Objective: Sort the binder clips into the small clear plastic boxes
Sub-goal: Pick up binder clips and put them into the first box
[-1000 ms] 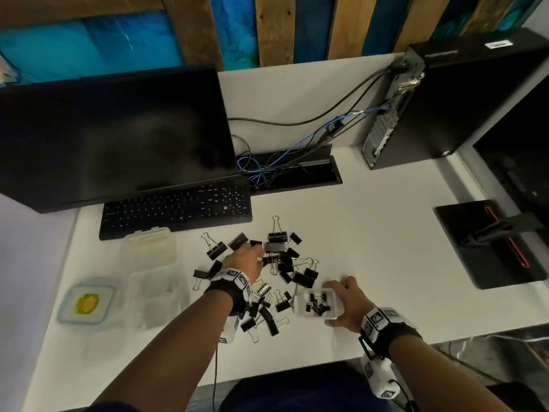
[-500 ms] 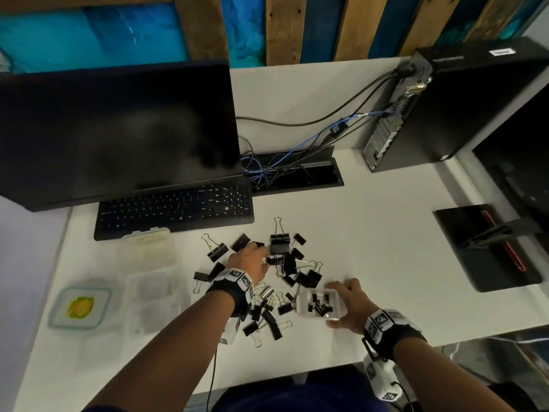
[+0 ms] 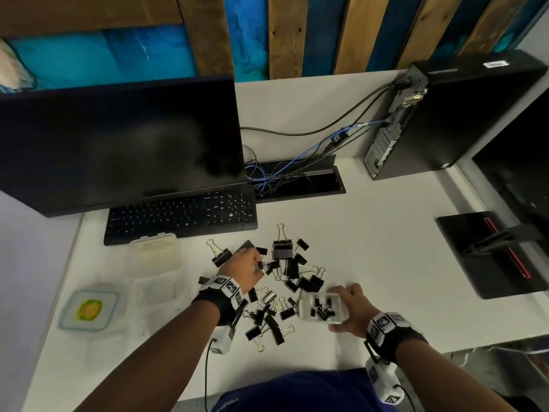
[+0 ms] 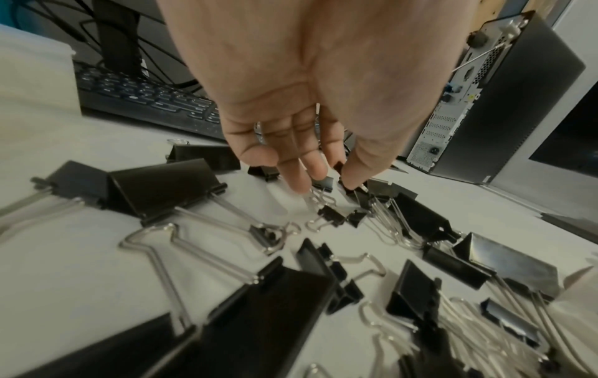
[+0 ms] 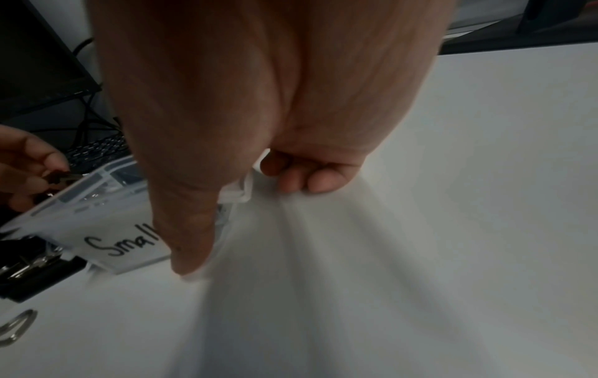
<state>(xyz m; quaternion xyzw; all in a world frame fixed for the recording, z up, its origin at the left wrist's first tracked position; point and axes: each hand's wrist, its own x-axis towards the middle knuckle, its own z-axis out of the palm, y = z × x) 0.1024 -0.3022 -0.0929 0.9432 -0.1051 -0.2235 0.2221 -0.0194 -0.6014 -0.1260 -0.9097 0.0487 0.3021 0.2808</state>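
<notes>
Both forearms are bare. Each wrist wears a black fabric wristband (image 3: 396, 337) ringed with white square tags printed in black patterns, and beneath each hangs a white tagged camera housing (image 3: 383, 382). A thin black cable (image 3: 207, 370) trails from the left unit. The dark blue shirt (image 3: 297, 392) carries faint lettering.

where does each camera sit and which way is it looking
Head: above the desk, looking down at the binder clips; both forearms, left hand, right hand show.
Left wrist: behind the palm, facing the pile; fingers pinch a small clip.
Right wrist: behind the palm, low over the desk; thumb on the box labelled "Small".
Shared: head and right wrist both show that box.
</notes>
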